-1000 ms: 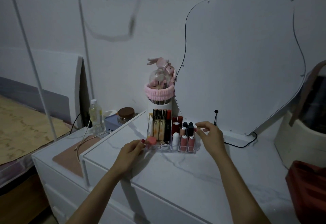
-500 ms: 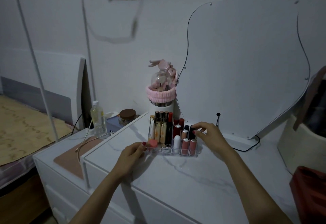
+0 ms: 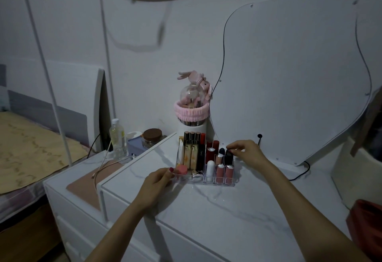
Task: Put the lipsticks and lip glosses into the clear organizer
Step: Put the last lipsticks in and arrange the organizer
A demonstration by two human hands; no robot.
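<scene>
The clear organizer [image 3: 206, 180] stands on the white marble dresser top [image 3: 227, 210]. Its slots hold gold lip glosses [image 3: 191, 152], red lipsticks [image 3: 213, 148], a white tube [image 3: 210, 167], two pink tubes [image 3: 224, 172] and a black lipstick [image 3: 228, 158]. My right hand [image 3: 249, 154] reaches in from the right, and its fingertips pinch the top of the black lipstick in the back right slot. My left hand [image 3: 157, 181] grips the organizer's front left corner, thumb beside a pink-capped pot [image 3: 182, 169].
Behind the organizer is a brush holder wrapped in a pink headband [image 3: 191, 115]. A wavy mirror [image 3: 289, 75] with a black cable [image 3: 299, 176] leans on the wall. A bottle [image 3: 117, 137] and a brown-lidded jar [image 3: 152, 137] stand left. A red bag [image 3: 365, 224] is at right.
My right hand has come down and left from beside the organizer onto the black lipstick's top. My left hand has stayed at the front left corner.
</scene>
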